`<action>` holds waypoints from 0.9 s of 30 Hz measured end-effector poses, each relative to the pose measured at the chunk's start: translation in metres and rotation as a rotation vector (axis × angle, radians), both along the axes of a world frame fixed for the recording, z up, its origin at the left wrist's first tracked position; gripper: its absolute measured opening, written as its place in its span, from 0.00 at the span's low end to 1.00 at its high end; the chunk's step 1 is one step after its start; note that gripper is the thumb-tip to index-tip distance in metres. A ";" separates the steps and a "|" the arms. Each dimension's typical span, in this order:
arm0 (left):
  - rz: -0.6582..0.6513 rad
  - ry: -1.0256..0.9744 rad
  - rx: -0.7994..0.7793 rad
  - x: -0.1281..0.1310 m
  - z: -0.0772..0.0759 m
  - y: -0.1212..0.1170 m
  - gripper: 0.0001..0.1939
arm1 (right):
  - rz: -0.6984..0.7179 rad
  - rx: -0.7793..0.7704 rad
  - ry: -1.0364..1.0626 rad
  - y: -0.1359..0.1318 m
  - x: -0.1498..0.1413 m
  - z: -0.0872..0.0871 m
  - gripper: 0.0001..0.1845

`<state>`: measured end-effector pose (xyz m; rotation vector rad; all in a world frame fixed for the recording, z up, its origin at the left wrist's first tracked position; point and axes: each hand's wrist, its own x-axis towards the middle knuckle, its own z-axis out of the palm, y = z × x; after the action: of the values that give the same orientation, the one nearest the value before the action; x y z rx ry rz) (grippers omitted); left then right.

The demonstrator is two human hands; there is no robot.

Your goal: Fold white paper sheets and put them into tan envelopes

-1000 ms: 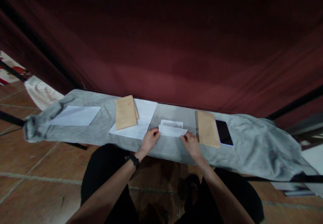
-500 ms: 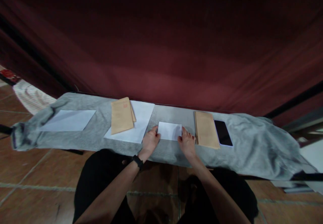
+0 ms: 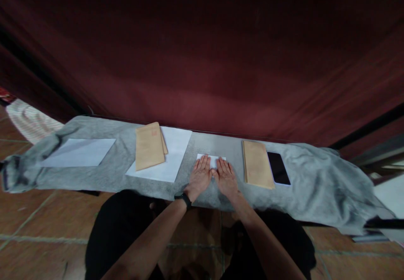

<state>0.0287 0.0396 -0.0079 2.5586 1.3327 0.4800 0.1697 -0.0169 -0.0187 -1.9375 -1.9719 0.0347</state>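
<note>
From my remote view, the paper lies flat on the grey cloth, near the middle, largely hidden under two palms. I have the left hand laid over its left part, fingers straight and close together, pinching nothing. The right hand covers the right part the same way, fingers stretched forward with narrow gaps; I can't tell whether the thumbs touch. A watch circles the left wrist. To the right I see a stack of envelopes, with a phone just beside it. To the left, more envelopes overlap a white sheet. A second sheet lies farther left. A dark red curtain hangs behind.
</note>
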 end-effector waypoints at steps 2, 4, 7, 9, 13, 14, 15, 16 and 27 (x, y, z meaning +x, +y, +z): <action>0.023 -0.008 0.019 -0.006 -0.002 0.002 0.30 | -0.020 0.020 -0.020 -0.001 0.004 -0.002 0.30; 0.054 -0.004 0.024 -0.013 -0.003 0.003 0.30 | -0.043 0.027 -0.028 -0.003 0.008 -0.003 0.30; 0.067 0.017 0.023 -0.026 -0.005 0.006 0.30 | -0.086 0.020 -0.022 -0.005 0.014 -0.003 0.30; 0.025 0.028 0.020 -0.038 -0.005 0.008 0.30 | -0.109 0.006 -0.015 -0.007 0.017 -0.002 0.30; -0.155 0.072 0.004 -0.061 0.001 0.011 0.29 | -0.034 -0.031 -0.013 -0.013 0.023 0.004 0.32; -0.188 0.088 0.000 -0.064 0.003 0.012 0.27 | 0.015 -0.044 -0.015 -0.014 0.024 0.006 0.32; -0.211 0.101 -0.006 -0.066 0.006 0.013 0.25 | 0.063 -0.057 -0.018 -0.016 0.025 0.008 0.33; -0.226 0.111 -0.014 -0.066 0.009 0.014 0.23 | 0.101 -0.068 -0.019 -0.017 0.025 0.011 0.32; -0.147 -0.048 -0.066 -0.050 0.053 0.012 0.10 | 0.121 -0.046 0.245 -0.016 0.028 0.035 0.20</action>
<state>-0.0212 0.0521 0.0456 2.5502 1.1150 0.4590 0.1974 -0.0333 0.0158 -1.7450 -1.9354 0.3358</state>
